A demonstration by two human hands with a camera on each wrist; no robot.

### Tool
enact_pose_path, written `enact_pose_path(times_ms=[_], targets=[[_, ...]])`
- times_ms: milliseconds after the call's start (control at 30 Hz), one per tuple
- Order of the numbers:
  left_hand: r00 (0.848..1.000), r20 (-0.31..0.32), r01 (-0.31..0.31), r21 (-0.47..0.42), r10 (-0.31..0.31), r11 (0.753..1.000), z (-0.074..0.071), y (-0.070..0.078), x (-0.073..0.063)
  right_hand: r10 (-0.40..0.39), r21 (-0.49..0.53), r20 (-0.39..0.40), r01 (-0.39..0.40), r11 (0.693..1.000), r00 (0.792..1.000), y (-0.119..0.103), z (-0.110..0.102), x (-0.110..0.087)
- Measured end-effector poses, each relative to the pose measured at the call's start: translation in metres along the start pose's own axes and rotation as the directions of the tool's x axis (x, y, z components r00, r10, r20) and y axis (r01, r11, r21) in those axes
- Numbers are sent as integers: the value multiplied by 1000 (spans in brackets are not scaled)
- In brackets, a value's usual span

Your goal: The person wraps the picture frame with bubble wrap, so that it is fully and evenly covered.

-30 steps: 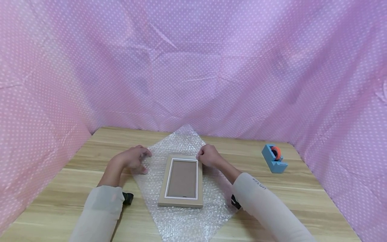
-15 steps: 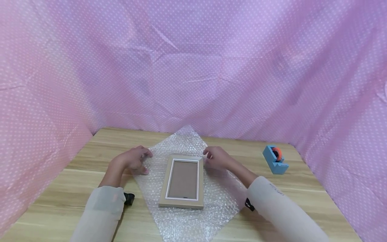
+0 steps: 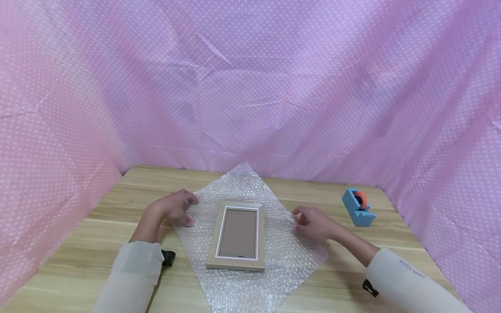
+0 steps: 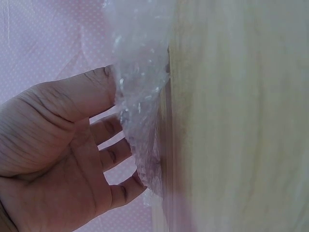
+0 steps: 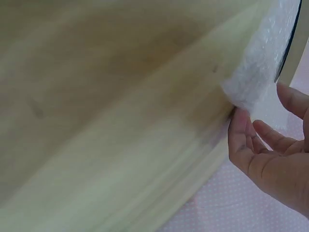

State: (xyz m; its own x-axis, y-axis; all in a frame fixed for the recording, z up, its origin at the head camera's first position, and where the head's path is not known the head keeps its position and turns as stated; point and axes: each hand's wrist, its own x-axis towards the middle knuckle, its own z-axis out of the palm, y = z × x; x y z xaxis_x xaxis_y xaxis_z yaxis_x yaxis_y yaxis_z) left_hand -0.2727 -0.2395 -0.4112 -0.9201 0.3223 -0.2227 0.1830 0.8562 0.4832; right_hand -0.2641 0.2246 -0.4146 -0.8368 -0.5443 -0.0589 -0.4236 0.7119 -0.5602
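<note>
Leaving the picture frame [image 3: 236, 234]'s far right corner, the right hand [image 3: 314, 224] now rests right of it, bent fingers parted beside the bubble wrap [image 3: 246, 289], contact unclear. Left of the frame, the left hand [image 3: 172, 207] stays, fingers loosely spread at the wrap's edge, gripping nothing evident. The frame lies flat atop the wrap, apparently positioned.

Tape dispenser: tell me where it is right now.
In the head view, the tape dispenser stands on the right side of the table, just beyond and right of the right hand, apart from the bubble wrap.
</note>
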Motion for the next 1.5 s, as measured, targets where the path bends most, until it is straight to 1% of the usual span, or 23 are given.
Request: enact_pose_path(times_ms=[100,167,200,267,367,400,433,500,533,600,633,700,767,833,900,967,1033,1133,1233,1367,1467,1500], targets=[[1000,5,3,-8,-3,1000,1,0,0,47,101,28,-50,994,998,2,-3,-13],[1000,8,6,-13,-5,1000,1,0,0,95,188,78,-108,976,992,3,-9,-22],[1000,10,5,-14,-5,1000,1,0,0,122,233,115,-146,961,986,4,-12,-26],[1000,9,5,-11,-4,1000,0,0,0,164,314,199,-222,923,966,4,-18,-32],[1000,7,-1,-2,1,1000,-1,0,0,182,400,327,-310,863,927,2,-25,-40],[1000,5,-1,0,1,1000,-1,0,0,177,422,354,-326,846,918,1,-26,-41],[1000,4,0,1,0,1000,-1,1,0,167,445,371,-332,831,914,-1,-26,-42],[1000,5,-1,-2,1,1000,-2,1,0,135,489,386,-327,808,912,-6,-26,-44],[1000,5,-3,-4,3,1000,-2,2,0,115,512,381,-313,800,917,-10,-26,-44],[1000,5,-1,-11,1,1000,-2,3,0,80,552,349,-274,787,934,-20,-26,-43],[1000,7,-6,-12,6,1000,-2,3,0,68,577,330,-259,775,941,-27,-25,-42],[1000,8,-9,-6,9,1000,-2,3,0,52,629,280,-224,744,959,-43,-23,-38],[1000,6,-8,-1,8,1000,-3,2,0,52,683,226,-196,703,973,-61,-19,-31],[1000,5,-12,8,12,1000,-3,2,0,55,733,189,-178,656,980,-78,-12,-23],[1000,3,-8,11,8,1000,-3,1,1,52,759,161,-158,632,986,-94,-3,-13],[1000,5,-10,17,10,1000,-3,0,1,59,773,152,-156,615,987,-107,8,-4],[1000,7,-14,19,14,1000,-2,0,2,70,776,141,-154,612,988,-117,20,6],[1000,8,-29,19,28,999,-1,-1,3,88,769,121,-149,622,989,-130,36,19],[999,6,-33,19,33,999,-1,-1,3,94,765,94,-132,630,991,-138,49,29],[999,6,-32,26,31,999,-1,-1,3,83,783,83,-117,611,993,-144,61,38],[1000,5,-26,28,26,999,-1,-1,2,95,795,96,-134,592,991,-148,68,43],[1000,5,-25,27,25,999,-1,-1,2,100,792,102,-142,593,990,-150,71,43]])
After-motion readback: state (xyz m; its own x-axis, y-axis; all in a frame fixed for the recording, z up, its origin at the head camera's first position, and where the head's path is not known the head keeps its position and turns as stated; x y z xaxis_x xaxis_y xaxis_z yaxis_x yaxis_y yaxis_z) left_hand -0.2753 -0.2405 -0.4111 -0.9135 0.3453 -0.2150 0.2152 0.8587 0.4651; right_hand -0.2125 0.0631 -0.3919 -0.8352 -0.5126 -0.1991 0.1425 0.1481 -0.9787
